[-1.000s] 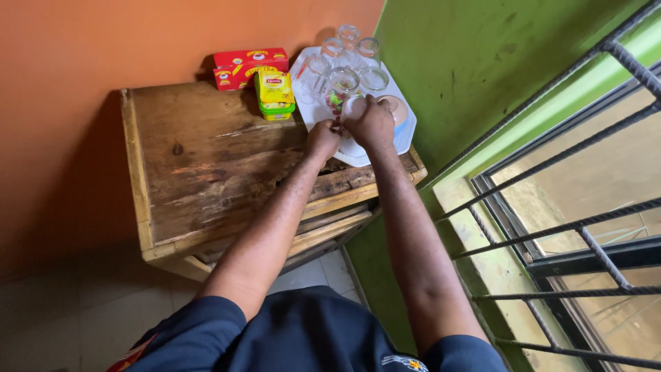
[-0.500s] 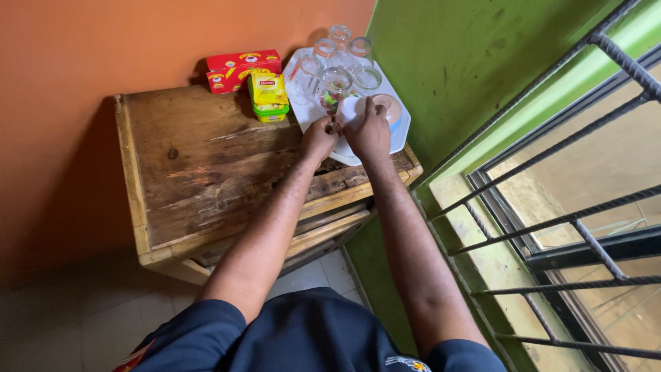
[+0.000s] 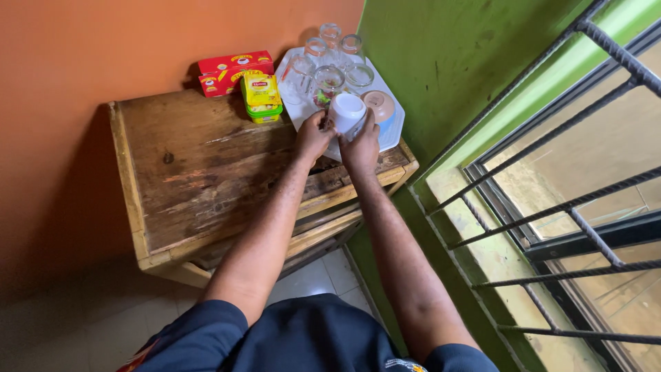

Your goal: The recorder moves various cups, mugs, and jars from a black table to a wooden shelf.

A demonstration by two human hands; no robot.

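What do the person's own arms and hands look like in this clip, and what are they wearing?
Both arms are bare from the upper arm down. The left hand and right hand wear no gloves, and no rings or watch can be seen. Short dark navy sleeves cover the shoulders; the shirt has a small pale emblem near the bottom edge.

White cup [image 3: 346,112] on white tray [image 3: 394,135]. Brown-rimmed blue bowl [image 3: 381,108]. Red box [image 3: 224,71], yellow-green box [image 3: 261,96]. Worn brown wooden table [image 3: 200,172]. Orange wall [image 3: 103,41], green wall [image 3: 454,62].
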